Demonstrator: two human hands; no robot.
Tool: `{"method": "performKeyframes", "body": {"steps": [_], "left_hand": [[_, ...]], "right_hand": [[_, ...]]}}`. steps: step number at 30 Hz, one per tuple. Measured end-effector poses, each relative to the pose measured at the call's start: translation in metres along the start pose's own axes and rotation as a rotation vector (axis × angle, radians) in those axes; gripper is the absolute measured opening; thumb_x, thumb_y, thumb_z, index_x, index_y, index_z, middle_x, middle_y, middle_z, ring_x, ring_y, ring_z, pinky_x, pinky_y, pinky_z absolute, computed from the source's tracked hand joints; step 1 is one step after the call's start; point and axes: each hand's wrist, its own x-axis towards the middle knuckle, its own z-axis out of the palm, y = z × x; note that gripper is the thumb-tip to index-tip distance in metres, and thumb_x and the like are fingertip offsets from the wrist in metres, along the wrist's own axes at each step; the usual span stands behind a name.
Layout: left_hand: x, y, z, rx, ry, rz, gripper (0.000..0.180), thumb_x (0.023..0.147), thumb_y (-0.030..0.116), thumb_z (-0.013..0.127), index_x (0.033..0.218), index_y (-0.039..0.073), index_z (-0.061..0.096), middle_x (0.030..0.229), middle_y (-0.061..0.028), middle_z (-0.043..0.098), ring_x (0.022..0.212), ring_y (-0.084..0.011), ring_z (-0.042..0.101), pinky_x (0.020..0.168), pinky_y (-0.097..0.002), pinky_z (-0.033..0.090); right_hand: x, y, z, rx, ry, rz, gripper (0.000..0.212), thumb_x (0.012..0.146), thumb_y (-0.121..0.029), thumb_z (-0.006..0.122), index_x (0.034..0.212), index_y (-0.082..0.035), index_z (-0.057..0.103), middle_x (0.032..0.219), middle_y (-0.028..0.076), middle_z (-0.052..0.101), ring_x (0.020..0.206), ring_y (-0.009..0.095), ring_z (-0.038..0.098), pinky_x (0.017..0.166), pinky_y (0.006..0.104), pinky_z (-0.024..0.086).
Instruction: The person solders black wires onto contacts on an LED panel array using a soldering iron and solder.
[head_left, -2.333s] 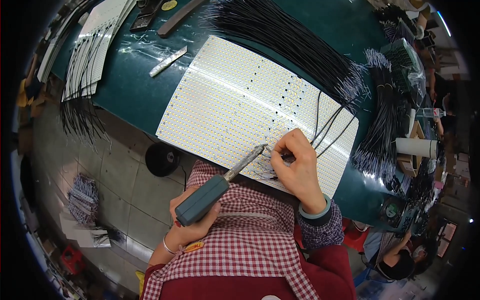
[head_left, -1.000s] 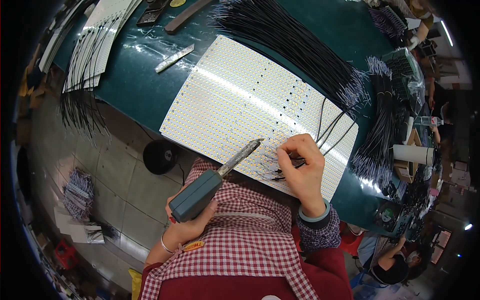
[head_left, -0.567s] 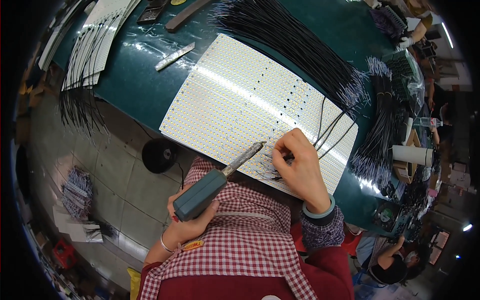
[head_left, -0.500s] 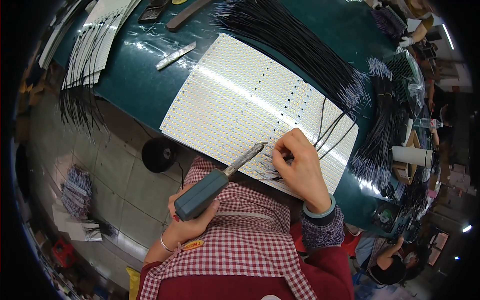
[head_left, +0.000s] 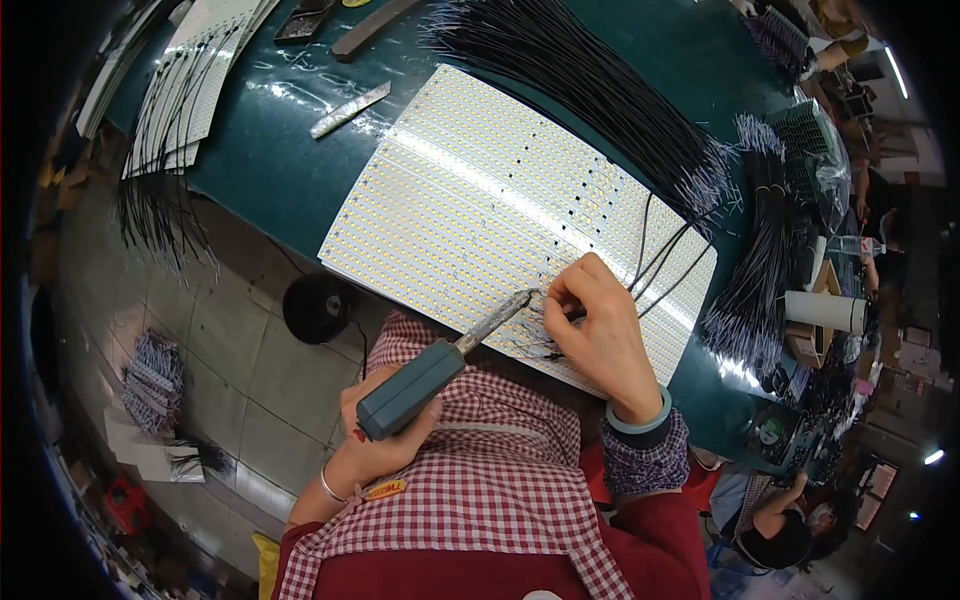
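My left hand [head_left: 395, 430] is wrapped round the dark green handle of a soldering iron [head_left: 415, 385]. The iron's metal tip points up and right, down at the surface of a white LED board [head_left: 420, 220] covered in rows of small yellow chips. Just right of the tip, my right hand [head_left: 600, 325] rests over the board with thumb and forefinger pinched on a black wire [head_left: 655, 262]; the gripped end is hidden by the fingers. Several such wires run from under this hand across the board's right part. Thin stripped wire ends [head_left: 535, 347] fan out below the fingers.
A thick bundle of black wires [head_left: 590, 80] lies behind the board, another bundle [head_left: 755, 260] to its right. More wired boards [head_left: 195, 90] stack at the far left. A metal strip [head_left: 350, 110] sits on the green table [head_left: 260, 190]. A person [head_left: 780, 535] works at lower right.
The soldering iron has shifted slightly right, its tip now closer to my right fingertips. My right hand has barely moved.
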Motion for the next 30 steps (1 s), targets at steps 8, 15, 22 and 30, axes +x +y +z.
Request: {"method": "performKeyframes", "body": {"steps": [8, 15, 22, 30], "left_hand": [[-0.017, 0.001, -0.004, -0.222, 0.049, -0.295, 0.022, 0.077, 0.005, 0.073, 0.097, -0.001, 0.068, 0.084, -0.0074, 0.068, 0.067, -0.0142, 0.064, 0.058, -0.0256, 0.051], [-0.011, 0.001, -0.011, -0.534, 0.163, -0.484, 0.029, 0.08, 0.005, 0.074, 0.107, 0.0, 0.066, 0.097, -0.0078, 0.068, 0.086, -0.0148, 0.064, 0.075, -0.0283, 0.053], [0.003, -0.004, -0.016, -0.596, 0.229, -0.475, 0.034, 0.078, 0.004, 0.075, 0.11, -0.001, 0.065, 0.098, -0.0087, 0.069, 0.087, -0.0146, 0.065, 0.077, -0.0284, 0.053], [0.011, -0.013, -0.024, -0.521, 0.342, -0.451, 0.026, 0.077, 0.006, 0.076, 0.102, -0.001, 0.068, 0.091, -0.0065, 0.07, 0.079, -0.0111, 0.065, 0.07, -0.0266, 0.053]], "right_hand": [[0.002, -0.001, -0.001, -0.006, 0.0, 0.018, 0.009, 0.077, -0.003, 0.064, 0.076, 0.0, 0.055, 0.078, 0.011, 0.05, 0.064, 0.025, 0.057, 0.057, 0.0347, 0.047], [0.006, -0.006, -0.005, -0.046, -0.038, 0.02, 0.008, 0.078, -0.005, 0.062, 0.076, -0.001, 0.056, 0.078, 0.012, 0.051, 0.065, 0.027, 0.056, 0.058, 0.0362, 0.046], [0.022, -0.016, -0.032, -0.191, -0.265, -0.071, 0.011, 0.084, -0.012, 0.061, 0.082, -0.002, 0.057, 0.084, 0.014, 0.053, 0.074, 0.033, 0.057, 0.066, 0.0407, 0.047], [0.202, -0.012, -0.021, -0.267, -0.002, -0.322, 0.006, 0.082, -0.01, 0.062, 0.082, -0.004, 0.063, 0.083, 0.012, 0.057, 0.075, 0.032, 0.059, 0.066, 0.0409, 0.047]]}}
